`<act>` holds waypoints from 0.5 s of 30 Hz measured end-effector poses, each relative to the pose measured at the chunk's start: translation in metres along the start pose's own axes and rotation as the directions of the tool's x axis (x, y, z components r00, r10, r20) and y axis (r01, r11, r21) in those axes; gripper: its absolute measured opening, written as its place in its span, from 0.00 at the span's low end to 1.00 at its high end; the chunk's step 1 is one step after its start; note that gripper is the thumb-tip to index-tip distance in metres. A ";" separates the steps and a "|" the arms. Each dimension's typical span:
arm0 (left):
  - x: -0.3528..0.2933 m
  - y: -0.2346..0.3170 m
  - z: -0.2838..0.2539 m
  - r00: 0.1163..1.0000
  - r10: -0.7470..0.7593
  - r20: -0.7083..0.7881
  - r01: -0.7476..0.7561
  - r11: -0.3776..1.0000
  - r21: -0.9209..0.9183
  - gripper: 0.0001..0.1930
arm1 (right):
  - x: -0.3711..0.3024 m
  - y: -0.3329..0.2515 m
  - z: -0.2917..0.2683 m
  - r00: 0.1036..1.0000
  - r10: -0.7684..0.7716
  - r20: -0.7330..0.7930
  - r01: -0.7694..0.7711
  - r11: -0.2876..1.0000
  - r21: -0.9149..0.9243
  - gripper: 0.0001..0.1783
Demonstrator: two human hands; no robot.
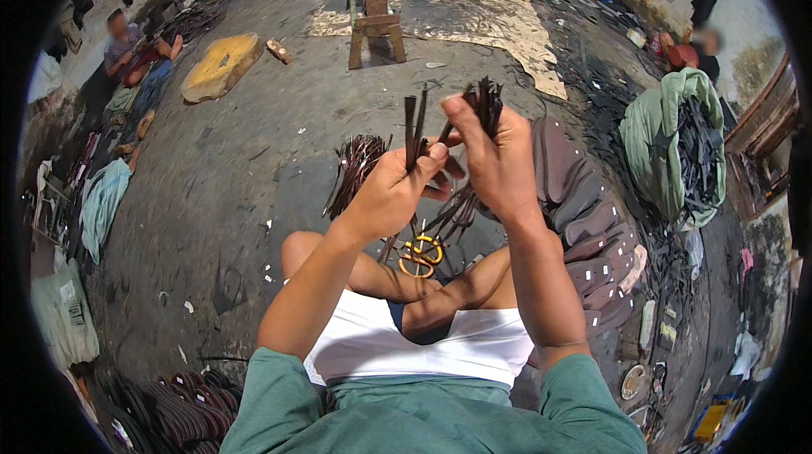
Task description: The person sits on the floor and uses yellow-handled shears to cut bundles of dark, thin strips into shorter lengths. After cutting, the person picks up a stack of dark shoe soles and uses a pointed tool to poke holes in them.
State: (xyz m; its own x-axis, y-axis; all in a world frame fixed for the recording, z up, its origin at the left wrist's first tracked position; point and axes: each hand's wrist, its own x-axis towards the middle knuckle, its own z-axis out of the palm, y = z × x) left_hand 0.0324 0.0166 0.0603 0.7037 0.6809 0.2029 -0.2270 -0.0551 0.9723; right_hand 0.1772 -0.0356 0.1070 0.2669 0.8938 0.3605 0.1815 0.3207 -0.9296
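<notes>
Both my hands are raised close together over my crossed legs. My left hand (391,196) pinches a few dark narrow strips (412,128) that stand upright between thumb and fingers. Closed around a thicker bundle of dark strips (485,106) is my right hand (499,158), its thumb across the front; the lower ends hang beneath it. The fingers of the two hands nearly meet, and I cannot tell whether they touch. Below them, by my legs, lie yellow-handled scissors (423,253). A pile of glossy dark-brown strips (351,171) rests on the floor beyond my left forearm.
Overlapping brown shoe soles (584,217) curve along my right side; more soles (182,403) lie at lower left. A green sack of black scraps (668,145) stands at right. Ahead are a small wooden chair (377,27) and a yellow-topped wooden block (222,67). Several people sit along the walls.
</notes>
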 end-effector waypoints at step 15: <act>0.008 0.011 0.000 0.995 0.058 -0.076 -0.074 0.970 -0.232 0.29 | -0.025 0.029 0.018 0.979 -0.058 0.195 0.054 0.998 0.026 0.09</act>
State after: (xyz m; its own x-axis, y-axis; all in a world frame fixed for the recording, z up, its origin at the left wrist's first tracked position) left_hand 0.0357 0.0211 0.0728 0.6364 0.7300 0.2492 -0.4285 0.0660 0.9011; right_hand 0.1589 -0.0433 0.0698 0.0665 0.9177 0.3918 0.1708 0.3764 -0.9106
